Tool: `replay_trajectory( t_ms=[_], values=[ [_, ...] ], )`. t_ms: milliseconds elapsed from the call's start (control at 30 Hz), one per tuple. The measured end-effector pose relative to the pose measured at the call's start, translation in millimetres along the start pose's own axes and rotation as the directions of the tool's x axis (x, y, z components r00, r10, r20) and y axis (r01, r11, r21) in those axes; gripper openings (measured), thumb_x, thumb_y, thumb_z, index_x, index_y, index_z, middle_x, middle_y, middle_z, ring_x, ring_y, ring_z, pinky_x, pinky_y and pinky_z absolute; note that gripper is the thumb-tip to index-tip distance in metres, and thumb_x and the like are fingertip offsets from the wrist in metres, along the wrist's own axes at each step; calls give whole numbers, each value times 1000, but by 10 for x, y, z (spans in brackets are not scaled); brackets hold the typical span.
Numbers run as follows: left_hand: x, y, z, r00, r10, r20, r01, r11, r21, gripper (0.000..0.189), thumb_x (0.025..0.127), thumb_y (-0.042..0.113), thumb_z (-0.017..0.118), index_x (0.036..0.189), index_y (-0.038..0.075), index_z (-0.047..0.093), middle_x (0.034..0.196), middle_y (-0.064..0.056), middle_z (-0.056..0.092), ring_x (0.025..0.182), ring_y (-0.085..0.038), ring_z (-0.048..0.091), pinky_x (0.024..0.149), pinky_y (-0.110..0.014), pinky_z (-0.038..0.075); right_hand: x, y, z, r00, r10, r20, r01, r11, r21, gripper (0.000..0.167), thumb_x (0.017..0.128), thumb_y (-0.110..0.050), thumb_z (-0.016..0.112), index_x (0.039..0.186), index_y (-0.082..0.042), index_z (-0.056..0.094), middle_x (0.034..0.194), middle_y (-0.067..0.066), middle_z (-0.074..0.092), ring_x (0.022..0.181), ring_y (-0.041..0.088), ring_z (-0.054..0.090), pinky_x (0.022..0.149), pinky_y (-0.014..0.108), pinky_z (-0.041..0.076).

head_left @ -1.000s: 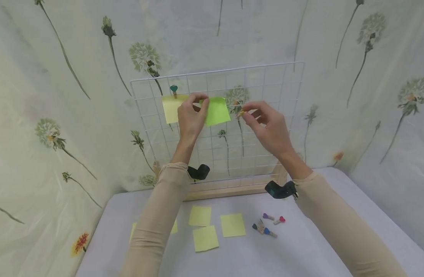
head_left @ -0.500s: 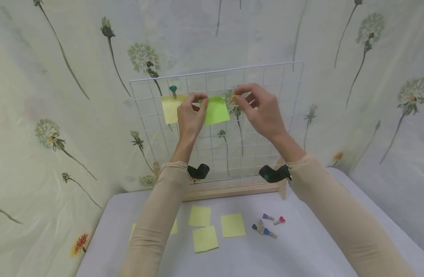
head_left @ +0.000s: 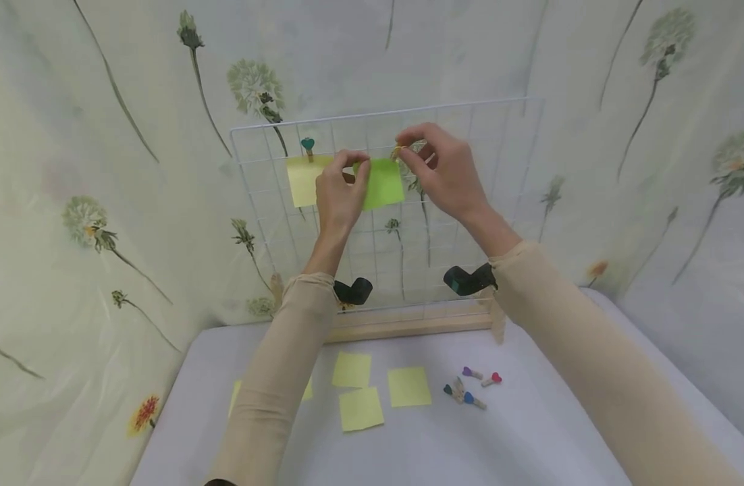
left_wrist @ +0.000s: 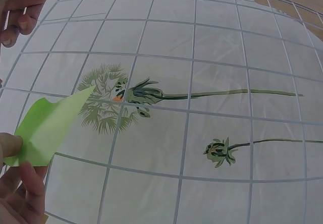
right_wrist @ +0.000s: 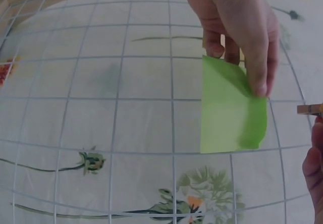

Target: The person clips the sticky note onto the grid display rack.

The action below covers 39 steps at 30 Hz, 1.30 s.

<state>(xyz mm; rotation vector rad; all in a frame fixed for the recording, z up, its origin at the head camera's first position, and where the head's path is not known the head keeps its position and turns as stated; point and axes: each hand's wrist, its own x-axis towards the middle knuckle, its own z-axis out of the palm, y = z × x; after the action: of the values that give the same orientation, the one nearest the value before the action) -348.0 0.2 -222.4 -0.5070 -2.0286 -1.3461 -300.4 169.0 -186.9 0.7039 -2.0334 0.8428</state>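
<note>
My left hand pinches a bright green sticky note by its upper left corner, holding it up at the white wire grid. In the left wrist view the note's free side curls away from the thumb. Between thumb and forefinger, my right hand grips a small wooden clothespin with a yellow decoration, close to the note's upper right corner. To the left, a pale yellow sticky note hangs on the grid under a clothespin with a teal heart, partly covered by my left hand.
The grid stands upright in a wooden base at the back of the white table. Several yellow sticky notes lie in front, some behind the left sleeve. Right of them are several heart clothespins. A floral curtain surrounds the table.
My right hand has moved up and left with the clothespin, from beside the green note to near its top right corner. My left hand still holds the note in place.
</note>
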Motion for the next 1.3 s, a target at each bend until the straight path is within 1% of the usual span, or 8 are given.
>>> replay_trajectory(
  t_ms=[300,433,533,700,833,1000,1133,1300],
  values=[
    [42,49,-5,999,-39,12,39,999,1,15,92,21,61,104,13,66,106,-1,70,74,-14,65,66,-20,51,161,-32,53,999,9,41,-8,999,-31,22,93,-18,59,111,-5,64,104,8,67,68,16,60,64,25,49],
    [67,77,23,1000,-2,8,2,1000,-14,16,92,19,61,104,10,66,106,-3,69,78,-14,65,67,-19,51,214,3,55,999,7,40,-6,999,-42,21,93,-16,59,110,-5,64,103,8,67,69,17,61,64,23,47],
    [74,83,8,999,28,-18,-28,999,-22,15,92,17,61,102,8,66,102,-6,70,79,-17,65,69,-20,51,252,13,93,999,-4,51,6,999,-47,21,93,-15,59,110,-4,64,104,9,67,70,19,60,65,23,47],
    [72,63,-35,999,20,-47,-21,1000,-21,14,91,17,62,100,8,67,96,-6,71,74,-19,66,67,-22,52,296,24,194,997,-4,81,8,999,-53,21,93,-15,59,110,-4,63,106,9,66,70,19,59,65,25,47],
    [89,53,-19,998,38,-41,-39,999,-28,14,91,16,62,101,7,67,96,-7,71,75,-18,66,68,-20,52,303,40,232,998,7,65,-3,998,-63,19,92,-14,60,109,-6,64,105,8,66,67,18,57,63,24,46],
    [89,61,-23,998,35,-47,-37,999,-29,14,91,16,63,100,7,67,97,-7,71,74,-17,66,67,-19,51,312,48,267,998,-2,56,7,996,-86,20,93,-15,59,110,-6,64,106,8,68,65,20,55,61,24,43],
    [99,82,-14,998,24,-56,-24,1000,0,14,91,18,63,99,9,68,97,-5,72,70,-16,66,63,-18,50,331,61,254,999,6,50,-1,995,-101,19,93,-15,58,109,-7,64,106,8,68,67,21,57,64,25,44],
    [112,100,-17,998,-12,-63,14,999,31,14,91,22,63,100,12,68,96,-3,71,69,-15,65,59,-20,49,369,84,244,999,12,46,-7,994,-106,18,93,-15,59,108,-7,65,105,9,68,61,19,52,60,23,41]
  ],
)
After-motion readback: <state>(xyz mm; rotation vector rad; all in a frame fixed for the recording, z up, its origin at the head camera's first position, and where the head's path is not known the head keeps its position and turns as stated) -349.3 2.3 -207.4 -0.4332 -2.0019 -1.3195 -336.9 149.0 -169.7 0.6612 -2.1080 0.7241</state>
